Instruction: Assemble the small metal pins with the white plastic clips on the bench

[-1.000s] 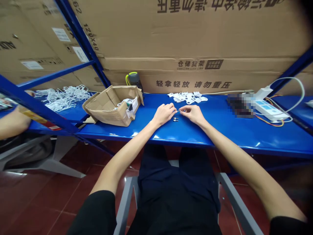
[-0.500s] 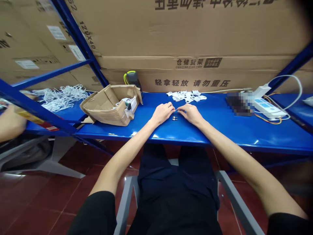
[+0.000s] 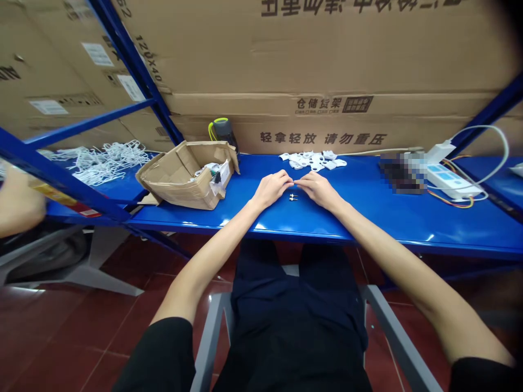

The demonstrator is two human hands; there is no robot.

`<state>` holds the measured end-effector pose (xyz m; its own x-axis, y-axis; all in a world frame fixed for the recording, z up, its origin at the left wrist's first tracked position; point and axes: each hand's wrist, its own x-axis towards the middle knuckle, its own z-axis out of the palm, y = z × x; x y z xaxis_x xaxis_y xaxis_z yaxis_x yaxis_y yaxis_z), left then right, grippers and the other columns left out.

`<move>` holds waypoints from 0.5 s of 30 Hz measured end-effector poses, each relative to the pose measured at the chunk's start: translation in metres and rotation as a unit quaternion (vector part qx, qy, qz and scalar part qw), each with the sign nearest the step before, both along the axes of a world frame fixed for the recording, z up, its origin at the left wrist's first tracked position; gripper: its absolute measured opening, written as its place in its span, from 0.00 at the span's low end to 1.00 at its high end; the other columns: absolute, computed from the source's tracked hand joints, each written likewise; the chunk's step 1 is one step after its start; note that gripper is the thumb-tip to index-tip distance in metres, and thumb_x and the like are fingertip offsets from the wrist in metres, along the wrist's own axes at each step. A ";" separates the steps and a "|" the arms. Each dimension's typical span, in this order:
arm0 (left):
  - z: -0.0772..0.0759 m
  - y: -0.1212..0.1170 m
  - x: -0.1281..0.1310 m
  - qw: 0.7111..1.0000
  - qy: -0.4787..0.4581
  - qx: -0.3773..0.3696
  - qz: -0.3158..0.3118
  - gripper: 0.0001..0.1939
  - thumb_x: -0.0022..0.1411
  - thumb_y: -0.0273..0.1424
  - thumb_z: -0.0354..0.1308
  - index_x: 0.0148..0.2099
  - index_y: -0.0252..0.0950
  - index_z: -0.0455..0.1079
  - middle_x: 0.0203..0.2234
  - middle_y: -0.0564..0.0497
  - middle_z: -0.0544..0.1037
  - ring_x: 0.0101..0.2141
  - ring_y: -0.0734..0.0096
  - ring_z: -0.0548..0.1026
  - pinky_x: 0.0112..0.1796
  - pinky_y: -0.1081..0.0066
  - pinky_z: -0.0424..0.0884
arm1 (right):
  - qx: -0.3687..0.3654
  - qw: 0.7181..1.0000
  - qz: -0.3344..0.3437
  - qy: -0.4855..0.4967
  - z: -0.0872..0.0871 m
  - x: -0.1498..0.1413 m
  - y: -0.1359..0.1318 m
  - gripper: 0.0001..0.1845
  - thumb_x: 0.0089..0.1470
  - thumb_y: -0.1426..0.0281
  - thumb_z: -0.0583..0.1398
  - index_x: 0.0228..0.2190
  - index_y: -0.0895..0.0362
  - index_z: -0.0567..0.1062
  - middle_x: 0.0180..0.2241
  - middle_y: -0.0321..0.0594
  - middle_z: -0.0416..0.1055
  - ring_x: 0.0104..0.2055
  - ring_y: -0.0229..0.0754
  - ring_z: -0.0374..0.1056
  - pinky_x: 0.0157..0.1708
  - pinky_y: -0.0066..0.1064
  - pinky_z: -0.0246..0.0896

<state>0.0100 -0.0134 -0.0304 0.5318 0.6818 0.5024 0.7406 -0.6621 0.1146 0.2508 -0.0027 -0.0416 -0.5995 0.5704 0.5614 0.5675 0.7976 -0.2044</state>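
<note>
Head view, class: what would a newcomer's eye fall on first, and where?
The left hand and right hand nearly meet at the middle of the blue shelf; two small pin-like parts lie nearer its front edge. Behind the hands lies a cluster of white pieces; an open cardboard box stands to their left.

1. Your table (image 3: 392, 212) is glossy blue; the frame (image 3: 127, 57) matches.
2. The small parts (image 3: 292, 198) before you look whitish and brassy, too tiny for finer detail.
3. The flat pieces (image 3: 312, 161) you see farther back are white, like the wires (image 3: 108, 160) at left.
4. Your open box (image 3: 183, 195) is plain brown; the cardboard (image 3: 229, 60) behind is brown, printed black.
5. The bottle (image 3: 223, 129) is dark grey with a neon yellow-green strap (image 3: 211, 130).
6. Your power strip (image 3: 460, 188) is white with light-blue patches.
7. Your sleeve (image 3: 159, 354) is black, your trousers (image 3: 259, 277) dark navy.
8. Your floor (image 3: 61, 343) is dark red, lined in a paler grid.
</note>
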 end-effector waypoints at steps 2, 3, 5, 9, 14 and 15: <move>-0.001 0.001 0.000 1.000 -0.004 -0.003 0.000 0.14 0.81 0.36 0.56 0.52 0.36 0.81 0.50 0.45 0.82 0.44 0.65 0.82 0.45 0.69 0.72 | 0.015 0.999 0.004 -0.032 0.004 -0.001 -0.003 0.21 0.74 0.70 0.54 0.55 0.54 0.85 0.47 0.52 0.83 0.48 0.54 0.73 0.50 0.45 0.74; -0.001 0.001 0.000 1.000 -0.005 -0.005 0.000 0.13 0.81 0.36 0.56 0.52 0.36 0.81 0.50 0.45 0.82 0.44 0.65 0.82 0.45 0.69 0.72 | 0.025 0.999 0.004 -0.048 0.006 -0.001 -0.004 0.22 0.74 0.72 0.52 0.56 0.54 0.84 0.48 0.52 0.82 0.49 0.54 0.73 0.50 0.45 0.73; -0.001 0.001 0.000 1.000 -0.010 -0.011 -0.003 0.13 0.81 0.36 0.56 0.52 0.36 0.81 0.50 0.45 0.82 0.45 0.65 0.82 0.46 0.70 0.73 | 0.045 0.996 0.003 -0.075 0.009 -0.001 -0.006 0.25 0.73 0.75 0.50 0.58 0.56 0.83 0.48 0.53 0.82 0.50 0.54 0.72 0.51 0.44 0.73; 0.001 -0.002 -0.001 0.998 -0.054 -0.037 -0.016 0.14 0.82 0.37 0.54 0.53 0.37 0.80 0.50 0.46 0.82 0.48 0.65 0.81 0.48 0.71 0.73 | 0.035 0.997 -0.005 -0.075 0.010 -0.001 -0.007 0.23 0.73 0.75 0.52 0.59 0.57 0.81 0.49 0.53 0.82 0.50 0.54 0.73 0.51 0.43 0.73; 0.001 0.001 -0.004 0.984 -0.153 -0.076 -0.046 0.14 0.81 0.37 0.55 0.52 0.37 0.81 0.49 0.47 0.83 0.48 0.65 0.80 0.51 0.69 0.73 | -0.021 0.998 -0.036 0.047 0.006 -0.002 -0.008 0.16 0.73 0.66 0.59 0.54 0.52 0.83 0.46 0.46 0.85 0.46 0.52 0.78 0.52 0.41 0.73; 0.001 0.002 -0.004 0.979 -0.174 -0.088 -0.057 0.14 0.80 0.37 0.56 0.51 0.37 0.81 0.48 0.47 0.84 0.47 0.65 0.81 0.52 0.68 0.73 | -0.024 0.997 -0.035 0.057 0.006 -0.002 -0.008 0.14 0.73 0.65 0.59 0.51 0.52 0.84 0.45 0.45 0.85 0.45 0.52 0.79 0.52 0.41 0.73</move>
